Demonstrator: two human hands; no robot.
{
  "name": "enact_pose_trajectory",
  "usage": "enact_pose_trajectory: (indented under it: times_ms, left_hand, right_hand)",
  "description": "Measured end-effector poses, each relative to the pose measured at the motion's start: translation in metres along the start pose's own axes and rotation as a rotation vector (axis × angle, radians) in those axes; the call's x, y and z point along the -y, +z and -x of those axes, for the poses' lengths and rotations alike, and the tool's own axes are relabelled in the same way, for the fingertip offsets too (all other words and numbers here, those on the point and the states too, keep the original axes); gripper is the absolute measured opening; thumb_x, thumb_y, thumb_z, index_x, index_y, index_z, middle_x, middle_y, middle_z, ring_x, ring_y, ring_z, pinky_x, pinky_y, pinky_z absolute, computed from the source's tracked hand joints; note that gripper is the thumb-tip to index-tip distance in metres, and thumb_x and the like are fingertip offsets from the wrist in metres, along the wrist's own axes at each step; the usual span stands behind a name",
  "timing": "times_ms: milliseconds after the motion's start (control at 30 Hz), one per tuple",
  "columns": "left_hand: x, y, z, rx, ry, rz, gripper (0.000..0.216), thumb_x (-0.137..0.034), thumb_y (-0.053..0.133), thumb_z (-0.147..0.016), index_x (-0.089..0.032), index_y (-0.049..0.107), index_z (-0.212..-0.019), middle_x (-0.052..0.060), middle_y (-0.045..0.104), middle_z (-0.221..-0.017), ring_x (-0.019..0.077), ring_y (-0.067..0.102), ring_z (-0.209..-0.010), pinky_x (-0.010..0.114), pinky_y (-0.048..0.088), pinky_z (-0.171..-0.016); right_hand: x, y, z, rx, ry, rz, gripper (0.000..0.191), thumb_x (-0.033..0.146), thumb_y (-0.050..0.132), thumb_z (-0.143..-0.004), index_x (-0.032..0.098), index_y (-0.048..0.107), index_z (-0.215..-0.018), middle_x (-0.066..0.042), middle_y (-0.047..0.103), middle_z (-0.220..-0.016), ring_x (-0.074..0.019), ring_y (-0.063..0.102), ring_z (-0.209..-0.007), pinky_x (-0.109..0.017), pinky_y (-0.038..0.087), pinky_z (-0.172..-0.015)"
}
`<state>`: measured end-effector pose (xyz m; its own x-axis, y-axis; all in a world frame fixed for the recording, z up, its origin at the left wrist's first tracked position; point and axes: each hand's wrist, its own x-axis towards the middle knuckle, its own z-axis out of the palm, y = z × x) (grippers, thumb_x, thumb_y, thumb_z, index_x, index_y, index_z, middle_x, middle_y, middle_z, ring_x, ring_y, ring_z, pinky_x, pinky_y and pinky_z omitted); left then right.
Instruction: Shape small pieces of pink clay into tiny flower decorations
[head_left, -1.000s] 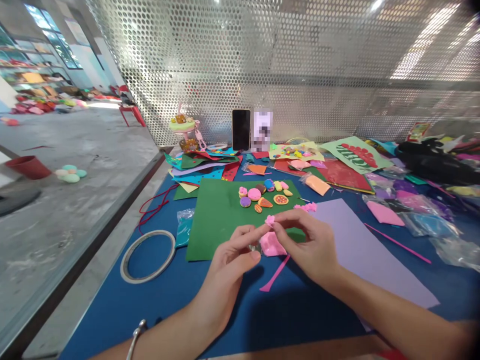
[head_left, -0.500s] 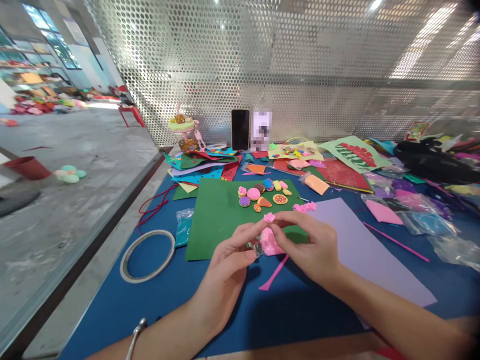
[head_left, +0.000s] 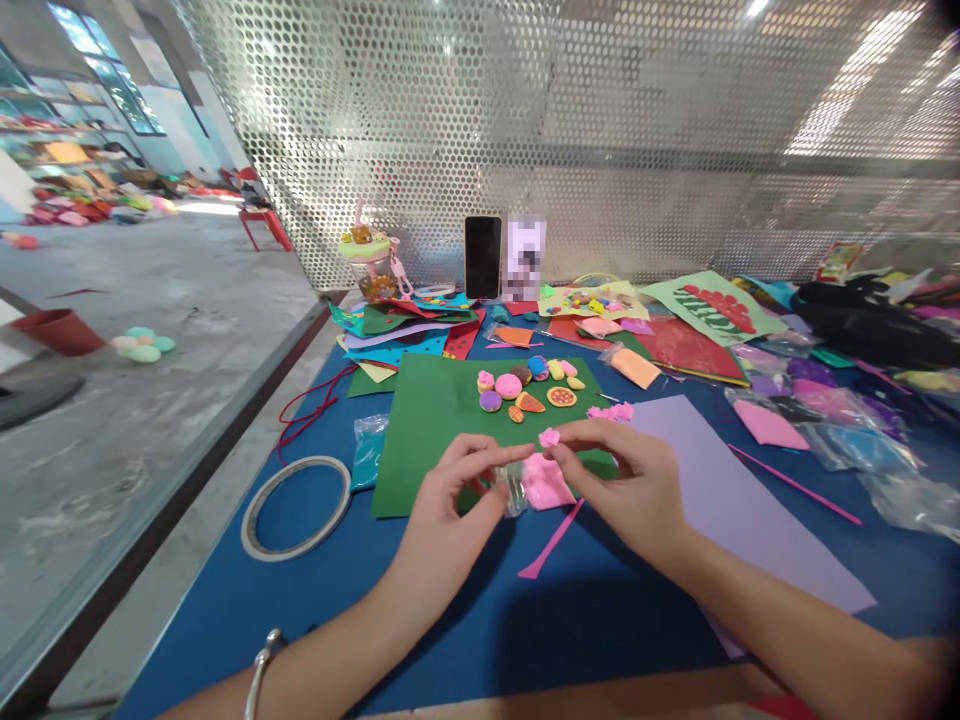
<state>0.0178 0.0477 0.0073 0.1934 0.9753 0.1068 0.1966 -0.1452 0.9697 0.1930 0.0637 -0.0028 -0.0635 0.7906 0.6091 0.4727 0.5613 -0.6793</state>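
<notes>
Between the thumb and index finger of my right hand (head_left: 634,490) is a small pink clay flower (head_left: 549,438). My left hand (head_left: 442,515) holds nothing; its index finger stretches toward the flower, with the thumb apart below. Under the fingertips lies a lump of pink clay (head_left: 547,483) in a clear wrapper (head_left: 515,488). A pink modelling tool (head_left: 551,540) sits just in front of it. More pink flowers (head_left: 611,412) rest beyond my right hand. On the green sheet (head_left: 427,430) are several miniature clay foods, among them a pizza (head_left: 561,397) and a pink round (head_left: 508,386).
A purple sheet (head_left: 750,530) lies under my right forearm. To the left are a tape roll (head_left: 255,540), a blue clay packet (head_left: 368,455) and red cord (head_left: 300,415). A phone (head_left: 483,257) stands against the perforated metal panel (head_left: 375,120). Bagged clay (head_left: 769,423) crowds the right side.
My left index fingertip has drawn back left from the pink flower, leaving it in my right hand's pinch. The flower has shifted slightly right.
</notes>
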Motion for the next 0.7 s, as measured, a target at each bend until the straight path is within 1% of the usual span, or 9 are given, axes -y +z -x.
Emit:
enact_pose_trajectory:
  times_ms: [100, 167, 200, 233, 300, 400, 533, 600, 700]
  left_hand:
    - [0.002, -0.006, -0.005, -0.042, 0.156, -0.375, 0.024, -0.017, 0.049, -0.079, -0.022, 0.070, -0.090, 0.004, 0.053, -0.090, 0.0171, 0.052, -0.082, 0.032, 0.041, -0.074]
    - [0.003, -0.010, -0.007, -0.035, 0.274, -0.658, 0.017, -0.020, 0.051, -0.079, -0.020, 0.068, -0.084, 0.004, 0.056, -0.089, 0.0195, 0.052, -0.085, 0.036, 0.040, -0.076]
    - [0.004, -0.012, -0.008, -0.021, 0.311, -0.774, 0.015, -0.021, 0.052, -0.079, -0.020, 0.067, -0.081, 0.004, 0.057, -0.088, 0.0204, 0.052, -0.084, 0.037, 0.040, -0.076]
    - [0.004, -0.013, -0.009, -0.005, 0.327, -0.865, 0.014, -0.022, 0.053, -0.079, -0.019, 0.066, -0.077, 0.004, 0.059, -0.087, 0.0210, 0.052, -0.084, 0.038, 0.040, -0.074]
    - [0.006, -0.015, -0.011, 0.029, 0.315, -0.966, 0.014, -0.023, 0.054, -0.078, -0.019, 0.066, -0.072, 0.004, 0.060, -0.087, 0.0218, 0.052, -0.084, 0.039, 0.040, -0.073]
    - [0.011, -0.016, -0.013, 0.072, 0.277, -0.970, 0.012, -0.021, 0.057, -0.076, -0.021, 0.069, -0.075, 0.004, 0.060, -0.090, 0.0223, 0.052, -0.087, 0.039, 0.041, -0.075]
    - [0.018, -0.014, -0.017, 0.114, 0.234, -0.812, 0.016, -0.022, 0.064, -0.075, -0.028, 0.073, -0.086, 0.003, 0.059, -0.099, 0.0222, 0.050, -0.095, 0.040, 0.042, -0.083]
    - [0.020, -0.012, -0.020, 0.126, 0.209, -0.763, 0.013, -0.024, 0.066, -0.074, -0.029, 0.074, -0.083, 0.003, 0.059, -0.103, 0.0234, 0.048, -0.100, 0.041, 0.041, -0.087]
    - [0.022, -0.010, -0.024, 0.117, 0.185, -0.748, 0.012, -0.022, 0.067, -0.074, -0.028, 0.075, -0.081, 0.003, 0.059, -0.104, 0.0248, 0.047, -0.102, 0.043, 0.040, -0.088]
  right_hand:
    - [-0.003, -0.001, 0.003, 0.027, 0.129, -0.088, 0.003, 0.017, 0.064, -0.077, 0.020, 0.065, -0.078, -0.002, 0.071, -0.074, -0.0156, 0.069, -0.065, -0.025, 0.056, -0.061]
    - [-0.006, -0.001, 0.004, 0.055, 0.210, -0.145, 0.001, 0.020, 0.064, -0.078, 0.020, 0.064, -0.079, -0.001, 0.071, -0.076, -0.0159, 0.070, -0.067, -0.024, 0.056, -0.061]
    - [-0.008, -0.001, 0.004, 0.077, 0.246, -0.167, 0.002, 0.022, 0.064, -0.079, 0.020, 0.064, -0.080, -0.001, 0.070, -0.076, -0.0160, 0.070, -0.068, -0.024, 0.056, -0.061]
    - [-0.009, 0.000, 0.004, 0.108, 0.281, -0.183, 0.003, 0.023, 0.063, -0.080, 0.020, 0.063, -0.081, -0.001, 0.070, -0.076, -0.0161, 0.070, -0.068, -0.024, 0.056, -0.062]
    - [-0.013, 0.001, 0.004, 0.189, 0.335, -0.193, 0.005, 0.025, 0.062, -0.081, 0.020, 0.062, -0.081, -0.002, 0.071, -0.075, -0.0165, 0.070, -0.069, -0.025, 0.056, -0.065]
    - [-0.017, 0.003, 0.002, 0.276, 0.381, -0.187, 0.006, 0.025, 0.060, -0.082, 0.019, 0.060, -0.081, -0.004, 0.072, -0.076, -0.0178, 0.071, -0.072, -0.026, 0.056, -0.067]
    - [-0.018, 0.004, 0.002, 0.295, 0.401, -0.199, 0.008, 0.027, 0.059, -0.083, 0.019, 0.059, -0.081, -0.004, 0.072, -0.076, -0.0186, 0.071, -0.073, -0.026, 0.056, -0.065]
    - [-0.018, 0.004, 0.003, 0.302, 0.394, -0.203, 0.007, 0.026, 0.058, -0.083, 0.019, 0.059, -0.082, -0.004, 0.072, -0.076, -0.0183, 0.071, -0.074, -0.026, 0.056, -0.065]
    - [-0.015, 0.004, 0.004, 0.316, 0.376, -0.209, 0.006, 0.024, 0.056, -0.083, 0.019, 0.058, -0.081, -0.003, 0.071, -0.075, -0.0175, 0.070, -0.073, -0.026, 0.057, -0.066]
